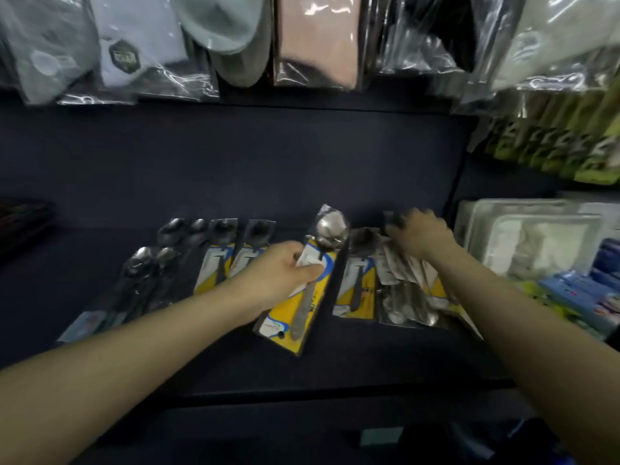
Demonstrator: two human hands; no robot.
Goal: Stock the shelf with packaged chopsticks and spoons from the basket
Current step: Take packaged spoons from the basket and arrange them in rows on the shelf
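Setting: dark shop shelf (235, 182) with a dark back panel, seen from above; clear-bagged goods hang along the top edge.
Hanging goods: bagged fabric items (141, 45) in grey, white and pink above the shelf; green-printed packs (553, 142) hang at the upper right.
Far left of shelf: clear sleeves of loose-looking spoons (144, 273) lie flat, bowls pointing toward the back panel.
Left-centre row: two yellow-carded spoon packs (218, 260) lie side by side, just beside the clear sleeves, partly hidden by the left hand.
Left hand: left hand (281, 273) reaches in from the lower left, fingers and thumb closed around the middle of a spoon package.
Held package: large spoon package (302, 297) with a yellow and white card, tilted, its bowl end raised toward the back panel and its lower end over the shelf surface.
Right of the held package: another yellow-carded spoon pack (357, 290) lies flat on the shelf.
Right pile: overlapping clear and carded spoon packs (406, 297) lie in a loose heap under the right forearm.
Right hand: right hand (419, 234) rests on the far end of that heap, fingers curled over a dark pack edge; blur hides whether it truly clamps anything.
Far right: neighbouring bay with clear plastic containers (533, 236) and blue packaged goods (577, 293).
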